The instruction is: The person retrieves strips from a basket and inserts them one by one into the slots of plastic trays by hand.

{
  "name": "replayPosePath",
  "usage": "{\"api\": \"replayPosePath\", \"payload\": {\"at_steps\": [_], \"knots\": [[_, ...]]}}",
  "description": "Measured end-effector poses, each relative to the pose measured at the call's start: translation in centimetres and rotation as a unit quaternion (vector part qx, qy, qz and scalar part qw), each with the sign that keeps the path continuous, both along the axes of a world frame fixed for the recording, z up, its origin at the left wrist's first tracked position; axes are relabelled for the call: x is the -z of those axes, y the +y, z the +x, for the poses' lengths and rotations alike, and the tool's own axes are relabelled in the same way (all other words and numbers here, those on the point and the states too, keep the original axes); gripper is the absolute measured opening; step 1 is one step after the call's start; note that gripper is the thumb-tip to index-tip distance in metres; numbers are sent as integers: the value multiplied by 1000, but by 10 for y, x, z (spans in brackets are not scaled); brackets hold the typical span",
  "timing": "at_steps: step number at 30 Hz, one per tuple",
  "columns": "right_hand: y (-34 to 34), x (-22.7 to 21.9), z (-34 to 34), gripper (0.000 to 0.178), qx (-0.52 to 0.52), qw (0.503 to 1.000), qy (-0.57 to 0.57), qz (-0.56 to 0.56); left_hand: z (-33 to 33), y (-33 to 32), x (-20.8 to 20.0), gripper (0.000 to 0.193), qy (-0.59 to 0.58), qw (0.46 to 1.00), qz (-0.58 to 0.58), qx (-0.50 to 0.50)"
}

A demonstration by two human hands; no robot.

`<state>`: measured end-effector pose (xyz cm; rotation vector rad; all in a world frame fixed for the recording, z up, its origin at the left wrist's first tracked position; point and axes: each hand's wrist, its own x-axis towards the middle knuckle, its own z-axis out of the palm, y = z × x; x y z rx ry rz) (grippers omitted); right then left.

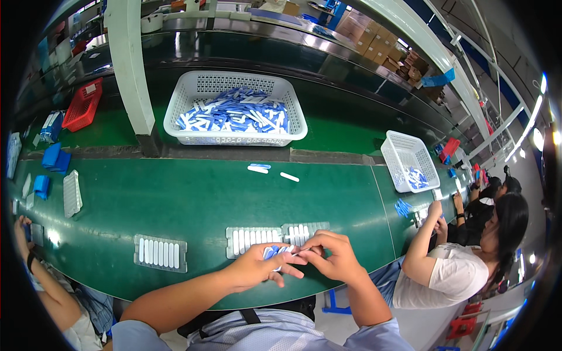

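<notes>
My left hand [263, 263] is closed round a small bunch of flat blue-and-white strips [274, 252] with rounded ends. Close against it, my right hand [332, 257] pinches thumb and forefinger together at what looks like the end of one strip; the fingers partly hide it. Just beyond my hands lie two clear plastic trays, one tray [229, 248] with a row of white strips in its slots and another tray [323, 226] with a few strips. A third filled tray [182, 263] rests to the left. Farther off, loose strips [289, 176] lie on the green table [205, 187].
A large white basket [234, 139] heaped with strips stands at the back, beside a white post [132, 70]. To the right are a smaller white basket [393, 153] and a co-worker [462, 263]. A red basket [83, 105] and blue boxes [55, 158] stand left, near another person's arm [52, 286].
</notes>
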<state>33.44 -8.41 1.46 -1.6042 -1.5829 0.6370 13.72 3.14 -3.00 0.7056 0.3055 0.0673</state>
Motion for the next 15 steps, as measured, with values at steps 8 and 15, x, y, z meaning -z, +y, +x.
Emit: {"api": "replayPosePath", "payload": {"at_steps": [8,15], "knots": [[5,-5,-4,12,-51,998,21,-28,-4,5,-1,38,23,995,58,80],[2,-4,-5,17,-31,998,-4,-54,-2,1,-7,33,60,988,123,66]]}}
